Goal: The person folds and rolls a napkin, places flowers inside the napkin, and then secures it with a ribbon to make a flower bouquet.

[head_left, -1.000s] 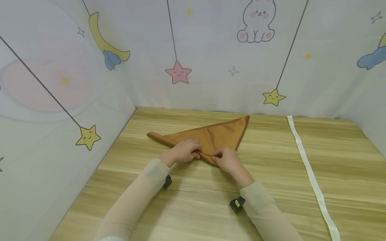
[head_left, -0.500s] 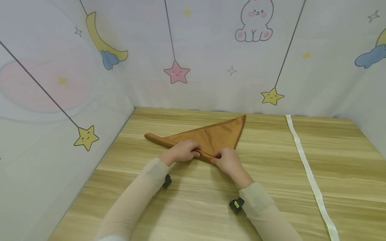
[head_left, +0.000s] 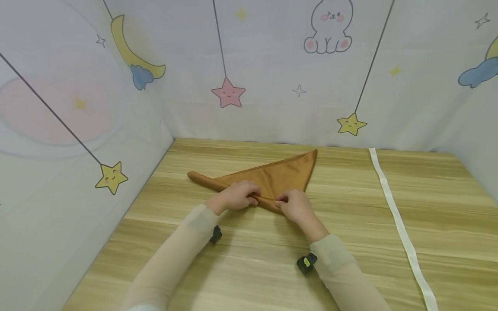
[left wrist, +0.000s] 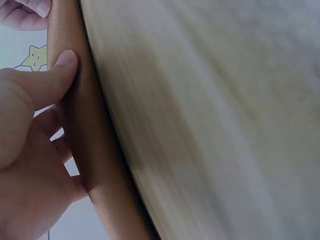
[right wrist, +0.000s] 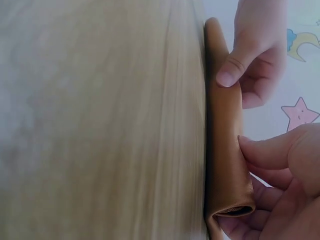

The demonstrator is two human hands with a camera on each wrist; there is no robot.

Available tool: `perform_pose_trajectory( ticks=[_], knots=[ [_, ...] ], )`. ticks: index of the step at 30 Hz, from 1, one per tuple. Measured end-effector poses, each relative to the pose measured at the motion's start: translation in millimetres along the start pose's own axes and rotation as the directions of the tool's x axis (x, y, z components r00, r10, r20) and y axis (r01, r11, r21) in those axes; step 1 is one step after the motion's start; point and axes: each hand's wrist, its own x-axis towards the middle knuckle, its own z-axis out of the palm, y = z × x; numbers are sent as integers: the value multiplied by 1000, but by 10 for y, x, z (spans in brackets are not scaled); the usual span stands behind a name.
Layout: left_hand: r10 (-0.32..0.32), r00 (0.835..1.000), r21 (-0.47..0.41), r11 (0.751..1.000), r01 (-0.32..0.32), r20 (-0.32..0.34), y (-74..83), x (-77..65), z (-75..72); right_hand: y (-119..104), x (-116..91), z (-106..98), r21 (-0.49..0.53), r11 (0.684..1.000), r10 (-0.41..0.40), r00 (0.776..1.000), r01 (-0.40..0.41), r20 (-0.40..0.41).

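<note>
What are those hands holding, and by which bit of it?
The brown cloth: the left hand and the right hand both grip its rolled near edge.

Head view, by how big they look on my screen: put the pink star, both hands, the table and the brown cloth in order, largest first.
1. table
2. brown cloth
3. left hand and right hand: too alike to rank
4. pink star

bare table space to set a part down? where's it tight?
Bare: table between brown cloth and white strip, and from the strip to the right wall. Crowded: the cloth's near rolled edge, where left hand and right hand pinch it.
</note>
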Motion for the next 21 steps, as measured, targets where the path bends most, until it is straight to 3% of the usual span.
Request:
perform_pose_trajectory(
  ticks=[10,21],
  knots=[
    [-2,1000,-5,1000,2,3,-5,27,-1,2,-14,-13,39,999,3,1000,-3,19],
    [17,1000,4,1000,-17,-18,-11,-10,36,55,9,-4,2,999,-50,998,50,36]
  ],
)
